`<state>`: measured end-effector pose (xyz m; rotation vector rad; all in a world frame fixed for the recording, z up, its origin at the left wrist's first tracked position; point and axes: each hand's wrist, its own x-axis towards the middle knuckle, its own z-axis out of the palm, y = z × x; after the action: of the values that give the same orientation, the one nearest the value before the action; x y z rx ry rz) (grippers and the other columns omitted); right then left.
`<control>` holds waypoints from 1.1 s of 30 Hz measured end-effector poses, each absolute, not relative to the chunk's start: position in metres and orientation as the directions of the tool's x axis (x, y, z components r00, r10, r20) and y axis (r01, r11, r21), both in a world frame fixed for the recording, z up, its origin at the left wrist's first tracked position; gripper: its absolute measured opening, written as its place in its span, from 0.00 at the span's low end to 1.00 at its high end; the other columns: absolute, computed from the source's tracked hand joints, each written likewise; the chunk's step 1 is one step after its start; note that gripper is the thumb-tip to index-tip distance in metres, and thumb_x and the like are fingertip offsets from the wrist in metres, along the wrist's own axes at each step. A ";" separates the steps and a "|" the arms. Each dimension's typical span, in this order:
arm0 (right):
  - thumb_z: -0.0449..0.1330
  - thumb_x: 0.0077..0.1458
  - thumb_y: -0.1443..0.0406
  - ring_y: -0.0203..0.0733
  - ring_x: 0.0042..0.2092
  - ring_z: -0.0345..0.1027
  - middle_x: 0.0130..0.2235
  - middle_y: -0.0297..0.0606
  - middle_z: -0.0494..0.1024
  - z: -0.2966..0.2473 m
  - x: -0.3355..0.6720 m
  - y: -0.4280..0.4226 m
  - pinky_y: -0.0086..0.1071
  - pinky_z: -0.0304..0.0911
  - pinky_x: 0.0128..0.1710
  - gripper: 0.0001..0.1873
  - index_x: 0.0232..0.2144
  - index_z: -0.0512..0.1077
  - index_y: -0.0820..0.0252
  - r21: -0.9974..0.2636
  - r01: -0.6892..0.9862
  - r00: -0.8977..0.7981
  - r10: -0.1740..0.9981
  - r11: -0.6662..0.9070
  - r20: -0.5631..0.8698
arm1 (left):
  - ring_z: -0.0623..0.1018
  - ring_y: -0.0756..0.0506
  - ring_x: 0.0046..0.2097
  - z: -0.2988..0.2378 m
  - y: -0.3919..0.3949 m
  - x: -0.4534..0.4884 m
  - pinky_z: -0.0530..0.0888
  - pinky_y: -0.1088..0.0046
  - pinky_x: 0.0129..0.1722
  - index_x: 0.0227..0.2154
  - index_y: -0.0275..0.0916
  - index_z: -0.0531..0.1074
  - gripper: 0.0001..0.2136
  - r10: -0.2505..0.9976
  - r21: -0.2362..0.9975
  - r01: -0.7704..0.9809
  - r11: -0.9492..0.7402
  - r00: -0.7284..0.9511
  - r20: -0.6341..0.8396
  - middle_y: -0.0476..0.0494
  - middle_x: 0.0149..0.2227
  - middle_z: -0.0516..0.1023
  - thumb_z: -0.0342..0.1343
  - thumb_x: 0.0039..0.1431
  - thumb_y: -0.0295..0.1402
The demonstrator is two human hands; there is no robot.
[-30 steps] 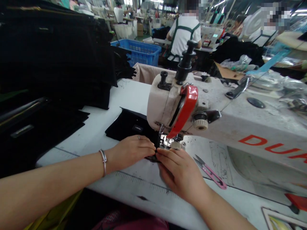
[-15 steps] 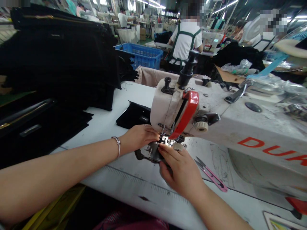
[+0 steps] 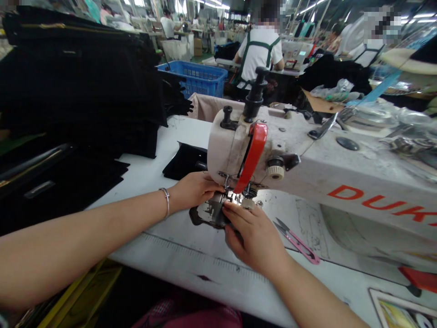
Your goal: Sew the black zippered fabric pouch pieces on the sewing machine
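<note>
A white sewing machine (image 3: 300, 164) with a red lever guard (image 3: 251, 159) stands before me. My left hand (image 3: 191, 191), a silver bangle at its wrist, has its fingertips pressed together at the left of the presser foot (image 3: 234, 197). On the near side of the foot is my right hand (image 3: 254, 239), fingers together over the metal sewing bed (image 3: 210, 212) and thumb tucked below. What the fingertips hold is too small and hidden to make out. Just behind my left hand lies a black fabric piece (image 3: 186, 161) with a small label, partly covered by the machine head.
Pink-handled thread snips (image 3: 300, 243) lie right of my right hand. Stacked black fabric pieces (image 3: 82, 91) rise at the left on the white table (image 3: 191, 255). Behind are a blue basket (image 3: 201, 79) and a co-worker (image 3: 261, 50) seen from the back.
The whole view has shifted a little, so the machine appears slightly further left. Both hands stay at the presser foot, with the left fingers slightly lower and more curled.
</note>
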<state>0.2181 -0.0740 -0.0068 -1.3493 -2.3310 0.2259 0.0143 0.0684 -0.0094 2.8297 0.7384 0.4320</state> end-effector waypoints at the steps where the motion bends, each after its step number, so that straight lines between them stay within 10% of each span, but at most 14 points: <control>1: 0.54 0.60 0.68 0.52 0.52 0.66 0.57 0.45 0.72 -0.007 0.218 -0.074 0.49 0.65 0.51 0.21 0.55 0.69 0.65 -0.351 0.783 -0.432 0.855 0.514 0.288 | 0.76 0.45 0.52 -0.007 0.067 0.014 0.71 0.68 0.54 0.45 0.45 0.78 0.16 0.501 0.235 0.454 -0.860 0.839 0.212 0.48 0.51 0.78 0.53 0.60 0.22; 28: 0.53 0.62 0.69 0.51 0.50 0.65 0.55 0.46 0.73 -0.004 0.218 -0.073 0.48 0.65 0.50 0.17 0.51 0.71 0.63 -0.354 0.754 -0.460 0.830 0.553 0.317 | 0.74 0.40 0.53 0.028 0.018 0.022 0.69 0.59 0.57 0.47 0.34 0.72 0.20 0.526 0.205 0.502 -0.840 0.846 0.084 0.37 0.49 0.75 0.50 0.52 0.15; 33: 0.54 0.57 0.71 0.52 0.54 0.62 0.61 0.43 0.67 -0.003 0.215 -0.074 0.49 0.63 0.52 0.26 0.59 0.65 0.63 -0.310 0.744 -0.526 0.806 0.591 0.272 | 0.79 0.45 0.40 0.048 0.033 0.022 0.74 0.72 0.45 0.44 0.38 0.76 0.19 0.540 0.407 0.540 -0.737 0.832 -0.127 0.48 0.38 0.81 0.48 0.51 0.20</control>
<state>0.2151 -0.0736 -0.0034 -1.2473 -2.4371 0.2182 0.0223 0.0333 0.0483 2.5795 0.8026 -0.0003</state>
